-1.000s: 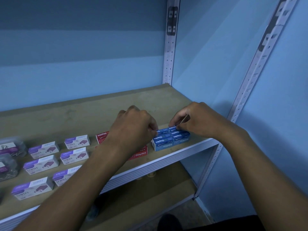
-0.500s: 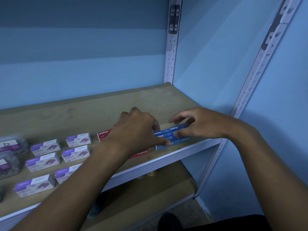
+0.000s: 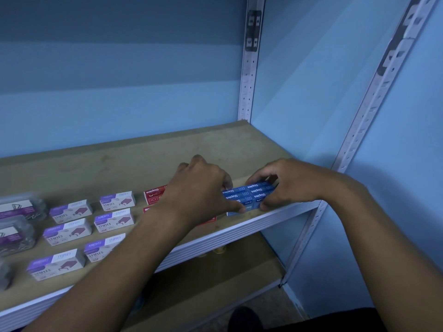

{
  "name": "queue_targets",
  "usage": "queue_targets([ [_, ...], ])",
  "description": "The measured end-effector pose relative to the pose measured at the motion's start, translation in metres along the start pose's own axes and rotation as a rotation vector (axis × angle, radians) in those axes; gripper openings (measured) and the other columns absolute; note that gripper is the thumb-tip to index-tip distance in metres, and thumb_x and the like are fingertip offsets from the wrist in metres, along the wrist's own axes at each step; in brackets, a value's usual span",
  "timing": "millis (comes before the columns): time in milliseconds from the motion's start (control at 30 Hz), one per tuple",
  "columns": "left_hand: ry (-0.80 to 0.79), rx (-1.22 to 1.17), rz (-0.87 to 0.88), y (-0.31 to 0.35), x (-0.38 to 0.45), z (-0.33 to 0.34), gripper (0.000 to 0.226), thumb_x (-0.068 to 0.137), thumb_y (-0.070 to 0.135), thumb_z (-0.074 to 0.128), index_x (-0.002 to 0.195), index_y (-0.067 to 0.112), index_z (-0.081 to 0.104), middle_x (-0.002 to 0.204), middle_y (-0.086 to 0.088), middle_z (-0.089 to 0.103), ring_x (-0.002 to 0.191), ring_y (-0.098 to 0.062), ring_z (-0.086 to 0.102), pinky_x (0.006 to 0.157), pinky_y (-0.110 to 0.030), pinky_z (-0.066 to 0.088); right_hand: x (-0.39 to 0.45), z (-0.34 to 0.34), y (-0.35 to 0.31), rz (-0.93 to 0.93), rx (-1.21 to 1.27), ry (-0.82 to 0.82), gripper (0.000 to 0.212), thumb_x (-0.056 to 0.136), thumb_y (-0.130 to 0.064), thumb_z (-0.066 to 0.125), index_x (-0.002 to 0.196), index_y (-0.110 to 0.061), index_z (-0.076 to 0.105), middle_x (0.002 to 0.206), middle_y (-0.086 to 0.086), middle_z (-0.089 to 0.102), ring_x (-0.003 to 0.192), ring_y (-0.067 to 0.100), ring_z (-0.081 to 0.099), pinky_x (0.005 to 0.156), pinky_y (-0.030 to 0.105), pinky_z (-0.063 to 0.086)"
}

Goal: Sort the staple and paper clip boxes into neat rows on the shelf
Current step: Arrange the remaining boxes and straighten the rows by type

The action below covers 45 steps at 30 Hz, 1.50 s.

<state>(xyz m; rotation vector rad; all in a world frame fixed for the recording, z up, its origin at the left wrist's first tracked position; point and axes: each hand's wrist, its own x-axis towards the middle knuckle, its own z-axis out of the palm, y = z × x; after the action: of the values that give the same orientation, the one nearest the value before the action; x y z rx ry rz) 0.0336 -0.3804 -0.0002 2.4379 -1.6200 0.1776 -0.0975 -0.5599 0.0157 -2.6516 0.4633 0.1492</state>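
Note:
A tight block of several blue staple boxes (image 3: 249, 196) lies near the front right of the wooden shelf (image 3: 134, 161). My left hand (image 3: 201, 190) presses on the block's left side, thumb at its front edge. My right hand (image 3: 287, 183) clasps the block's right side, fingers over the back boxes and thumb at the front. Red staple boxes (image 3: 154, 194) lie left of the blue ones, mostly hidden under my left wrist. Several purple-and-white staple boxes (image 3: 112, 220) lie in rows further left.
Clear plastic tubs of clips (image 3: 16, 233) stand at the far left edge. The back half of the shelf is bare wood. Perforated metal uprights (image 3: 249, 68) frame the right side against blue walls. A lower shelf (image 3: 215, 279) shows below the white front rail (image 3: 239, 232).
Both hands have closed in around the blue block, the right fingers curling further over its back boxes and the left thumb sliding along its front. The boxes stay on the shelf.

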Motion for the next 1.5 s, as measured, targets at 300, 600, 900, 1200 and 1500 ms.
queue_targets([
  [300,0.092,-0.019,-0.038,-0.041,-0.03,-0.045,0.033,0.083,0.05,0.067,0.11,0.033,0.071,0.106,0.014,0.067,0.102,-0.012,0.059,0.086,-0.036,0.052,-0.002,-0.001,-0.037,-0.115,0.11,0.22,0.031,0.081,-0.041,0.08,0.111,-0.044,0.072,0.109,-0.025,0.066,0.1,-0.004,0.062,0.088,0.024,0.053],
  [600,-0.02,0.11,-0.13,-0.08,-0.071,-0.05,0.03,0.083,0.055,0.066,0.106,0.037,0.074,0.104,0.02,0.07,0.099,-0.01,0.05,0.08,-0.032,0.046,0.028,0.025,-0.085,-0.242,0.072,0.193,0.015,0.087,-0.027,0.077,0.1,-0.035,0.079,0.094,-0.021,0.073,0.083,-0.009,0.064,0.067,0.009,0.047],
  [900,-0.015,0.131,-0.106,-0.086,-0.073,-0.047,0.033,0.083,0.057,0.065,0.11,0.04,0.072,0.102,0.021,0.071,0.103,-0.011,0.046,0.084,-0.033,0.043,0.038,0.035,-0.093,-0.235,0.057,0.141,0.02,0.086,-0.027,0.079,0.106,-0.032,0.078,0.102,-0.016,0.075,0.084,-0.004,0.066,0.067,0.014,0.051],
  [1200,-0.034,0.149,-0.123,-0.084,-0.07,-0.034,0.04,0.082,0.057,0.066,0.119,0.04,0.066,0.112,0.02,0.069,0.109,-0.011,0.056,0.098,-0.043,0.038,0.04,0.038,-0.094,-0.231,0.053,0.124,0.022,0.086,-0.027,0.079,0.107,-0.03,0.078,0.103,-0.015,0.075,0.086,-0.002,0.067,0.07,0.017,0.056],
  [1500,-0.06,0.103,-0.134,-0.078,-0.065,-0.028,0.034,0.083,0.049,0.07,0.115,0.036,0.07,0.116,0.018,0.069,0.108,-0.007,0.06,0.102,-0.043,0.025,0.041,0.04,-0.095,-0.226,0.03,0.125,0.021,0.086,-0.021,0.079,0.105,-0.029,0.079,0.1,-0.013,0.076,0.082,-0.004,0.068,0.066,0.009,0.054],
])
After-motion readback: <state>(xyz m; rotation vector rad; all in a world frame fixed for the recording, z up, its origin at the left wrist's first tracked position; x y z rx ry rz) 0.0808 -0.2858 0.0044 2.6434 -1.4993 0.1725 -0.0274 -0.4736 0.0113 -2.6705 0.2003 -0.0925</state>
